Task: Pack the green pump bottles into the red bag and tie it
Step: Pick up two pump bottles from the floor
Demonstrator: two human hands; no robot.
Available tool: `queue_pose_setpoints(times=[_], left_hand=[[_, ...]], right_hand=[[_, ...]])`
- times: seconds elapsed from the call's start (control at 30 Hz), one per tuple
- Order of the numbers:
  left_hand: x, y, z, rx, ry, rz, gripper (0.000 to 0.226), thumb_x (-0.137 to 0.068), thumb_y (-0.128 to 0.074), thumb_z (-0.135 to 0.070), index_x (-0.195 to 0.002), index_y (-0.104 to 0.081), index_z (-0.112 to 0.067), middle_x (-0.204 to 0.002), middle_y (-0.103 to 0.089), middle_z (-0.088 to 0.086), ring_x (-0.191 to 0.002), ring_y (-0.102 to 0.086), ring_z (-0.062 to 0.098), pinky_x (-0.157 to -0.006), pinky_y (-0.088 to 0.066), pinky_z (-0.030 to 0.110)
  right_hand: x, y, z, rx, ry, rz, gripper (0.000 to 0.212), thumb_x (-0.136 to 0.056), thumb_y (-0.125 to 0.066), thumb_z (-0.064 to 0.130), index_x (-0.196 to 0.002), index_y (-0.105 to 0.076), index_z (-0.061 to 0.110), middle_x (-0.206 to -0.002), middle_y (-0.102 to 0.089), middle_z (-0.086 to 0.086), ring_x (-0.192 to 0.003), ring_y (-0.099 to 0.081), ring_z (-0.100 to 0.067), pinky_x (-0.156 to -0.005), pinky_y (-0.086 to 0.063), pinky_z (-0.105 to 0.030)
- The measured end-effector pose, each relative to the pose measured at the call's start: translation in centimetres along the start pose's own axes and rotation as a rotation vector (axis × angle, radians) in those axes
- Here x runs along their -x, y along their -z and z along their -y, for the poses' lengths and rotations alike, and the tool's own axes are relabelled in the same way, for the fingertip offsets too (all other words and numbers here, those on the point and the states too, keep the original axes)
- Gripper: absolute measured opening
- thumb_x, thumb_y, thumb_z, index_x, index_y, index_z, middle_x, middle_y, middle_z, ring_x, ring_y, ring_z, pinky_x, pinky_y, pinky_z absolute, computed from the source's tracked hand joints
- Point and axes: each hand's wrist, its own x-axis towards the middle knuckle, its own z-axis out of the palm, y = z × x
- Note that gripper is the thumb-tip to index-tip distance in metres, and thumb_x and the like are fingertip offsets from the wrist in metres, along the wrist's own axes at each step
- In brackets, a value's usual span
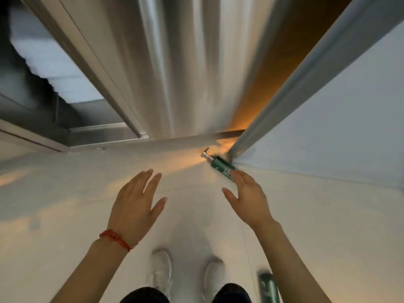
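A: Where is the green pump bottle [220,168]?

B: On the floor [87,189], far right, by the wall corner. Its pump points far and left.

A: Which hand is closer?

B: The right hand [247,200], just near of it. Both it and the left hand [135,200] are open, holding nothing.

Left hand [135,202] and right hand [248,200] outstretched, fingers spread.
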Motion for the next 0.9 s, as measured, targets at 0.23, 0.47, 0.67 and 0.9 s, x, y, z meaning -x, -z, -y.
queue_pose_setpoints(times=[0.23, 0.47, 0.67, 0.9], left_hand=[[-8.0, -14.1, 5.8, -0.097, -0.044, 0.071, 0.082, -0.087, -0.001, -0.059, -0.122, -0.052, -0.004, -0.125, -0.056, 0.022, -0.114, -0.054, 0.039, -0.087, -0.048, 0.053], [-12.1, -21.4, 8.6, -0.067, -0.030, 0.035, 0.047, -0.085, -0.057, -0.032, -0.122, -0.052, -0.003, -0.126, -0.055, 0.024, -0.114, -0.052, 0.042, -0.089, -0.045, 0.055], [-12.0, -21.7, 8.8, -0.038, -0.014, 0.061, 0.053, -0.080, -0.065, -0.025, -0.126, -0.049, -0.004, -0.131, -0.051, 0.023, -0.120, -0.047, 0.041, -0.093, -0.042, 0.055], [-7.1, -14.2, 5.3, -0.009, -0.020, 0.091, 0.051, -0.084, -0.060, -0.028, -0.127, -0.047, -0.004, -0.133, -0.049, 0.023, -0.122, -0.045, 0.040, -0.095, -0.041, 0.054]], right_hand=[[-12.6, -12.4, -7.9, -0.034, -0.021, 0.004, 0.049, -0.088, -0.057, 0.030, -0.132, -0.040, 0.019, -0.132, -0.053, -0.010, -0.117, -0.051, -0.029, -0.093, -0.044, -0.041], [-21.1, -20.9, -12.0, 0.099, -0.100, 0.066, 0.056, -0.088, -0.056, 0.029, -0.136, -0.030, 0.019, -0.133, -0.049, -0.014, -0.117, -0.050, -0.033, -0.097, -0.042, -0.046], [-20.4, -21.0, -11.4, -0.153, -0.173, 0.018, 0.045, -0.077, -0.067, 0.041, -0.114, -0.050, 0.023, -0.102, -0.063, -0.008, -0.090, -0.059, -0.030, -0.078, -0.049, -0.038], [-10.6, -14.7, -5.7, -0.651, -0.232, -0.050, 0.028, -0.071, -0.075, 0.032, -0.094, -0.061, 0.023, -0.080, -0.067, 0.002, -0.071, -0.064, -0.013, -0.062, -0.049, -0.018]])
